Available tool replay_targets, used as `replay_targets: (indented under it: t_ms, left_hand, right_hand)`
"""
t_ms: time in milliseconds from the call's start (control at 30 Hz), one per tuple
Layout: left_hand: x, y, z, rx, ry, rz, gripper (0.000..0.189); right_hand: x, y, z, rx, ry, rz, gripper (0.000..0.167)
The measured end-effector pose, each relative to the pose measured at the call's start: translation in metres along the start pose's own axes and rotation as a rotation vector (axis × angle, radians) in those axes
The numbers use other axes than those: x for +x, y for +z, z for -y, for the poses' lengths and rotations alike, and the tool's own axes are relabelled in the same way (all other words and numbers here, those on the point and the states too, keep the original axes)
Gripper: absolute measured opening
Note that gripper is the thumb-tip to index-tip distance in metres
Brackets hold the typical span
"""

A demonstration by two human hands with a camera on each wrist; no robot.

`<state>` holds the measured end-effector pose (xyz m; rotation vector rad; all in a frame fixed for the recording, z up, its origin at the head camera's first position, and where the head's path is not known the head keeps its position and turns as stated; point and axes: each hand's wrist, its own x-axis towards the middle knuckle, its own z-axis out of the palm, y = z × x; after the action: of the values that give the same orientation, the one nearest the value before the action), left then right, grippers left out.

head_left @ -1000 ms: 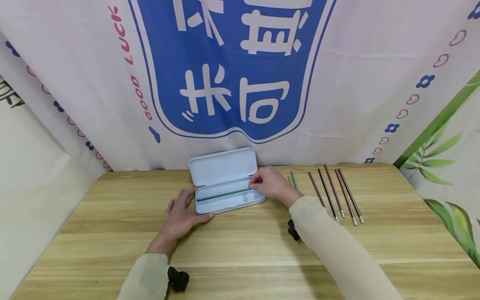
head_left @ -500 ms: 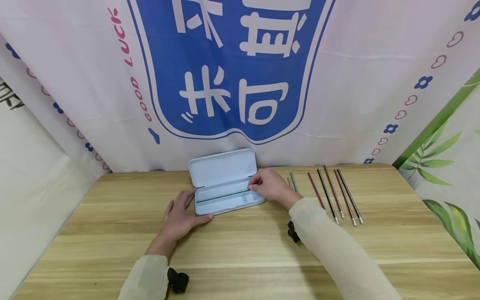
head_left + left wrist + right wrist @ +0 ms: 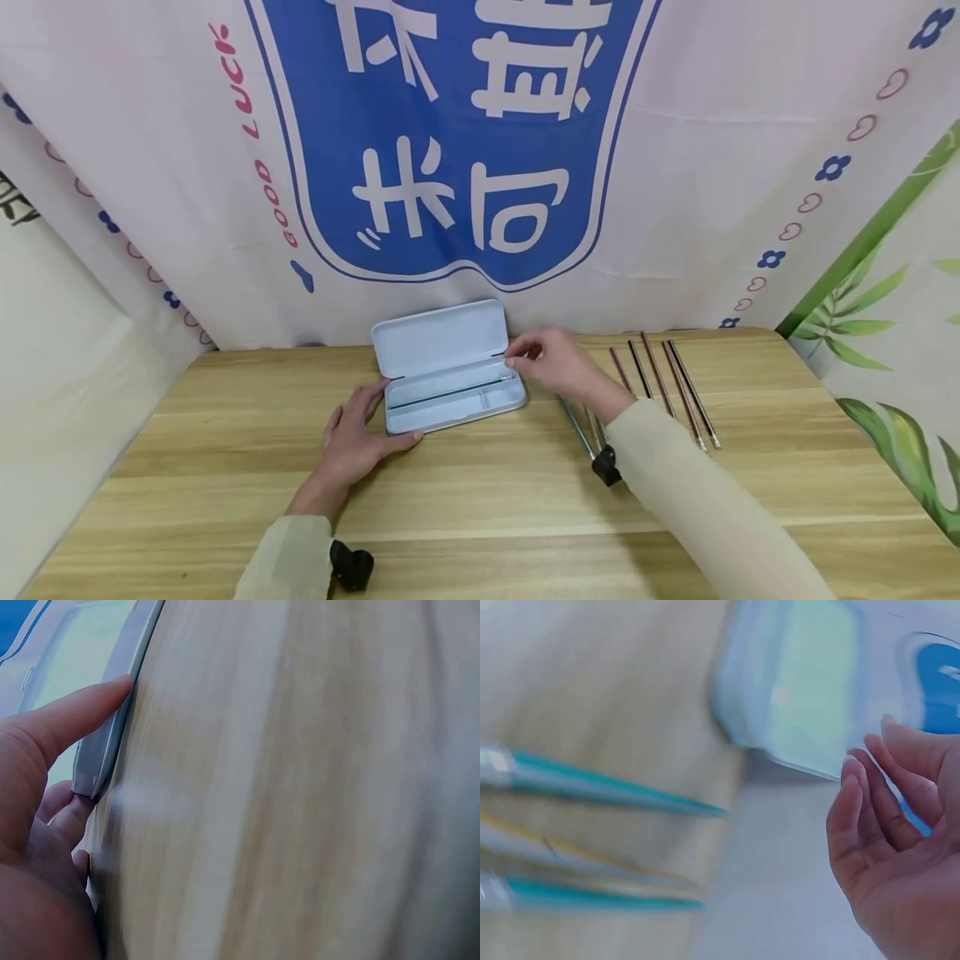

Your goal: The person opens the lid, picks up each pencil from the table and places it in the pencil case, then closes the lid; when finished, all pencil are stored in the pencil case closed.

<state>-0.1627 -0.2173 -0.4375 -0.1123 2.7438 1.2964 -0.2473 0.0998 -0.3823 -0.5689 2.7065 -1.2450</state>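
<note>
A light blue pencil case (image 3: pixel 438 340) lies with its lid raised near the table's back edge. One dark green pencil (image 3: pixel 450 392) lies lengthwise inside it, its eraser end toward the right. My left hand (image 3: pixel 352 442) holds the case's left end, thumb against the front edge and fingers round the far side; the left wrist view shows that thumb (image 3: pixel 82 712) on the rim. Just off the case's right end is my right hand (image 3: pixel 562 367), its fingers loosely bent. In the right wrist view nothing shows between thumb and fingers of this hand (image 3: pixel 892 825).
Right of the case, partly under my right forearm, lie a green pencil (image 3: pixel 577 427) and others beside it. Farther right several red and black pencils (image 3: pixel 693 393) lie side by side, eraser ends toward me. A printed cloth (image 3: pixel 675 208) hangs behind the wooden table (image 3: pixel 480 517).
My right hand has let go of the green pencil, which has settled in the case, and has moved slightly right and up. My left hand keeps its hold on the case.
</note>
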Motion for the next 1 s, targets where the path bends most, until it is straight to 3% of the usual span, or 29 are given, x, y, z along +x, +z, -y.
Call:
replay_targets:
  t_ms: [200,367,667,1000]
  left_hand:
    - [-0.001,-0.001,0.002,-0.003,-0.003,0.012,0.102]
    - [0.000,-0.001,0.003,0.003,-0.003,0.008,0.104]
    - [0.001,-0.001,0.002,0.005,0.002,0.011,0.104]
    - [0.001,0.000,-0.002,0.022,-0.015,0.029,0.106]
  right_hand:
    - [-0.030,-0.050,0.017,0.076,0.060,-0.063,0.026]
    - [-0.064,-0.078,0.010,0.158,0.122,-0.128,0.031]
    - [-0.120,-0.090,-0.047,0.284,0.264,-0.254,0.041]
    - [-0.158,-0.104,-0.111,0.437,0.412,-0.256,0.024]
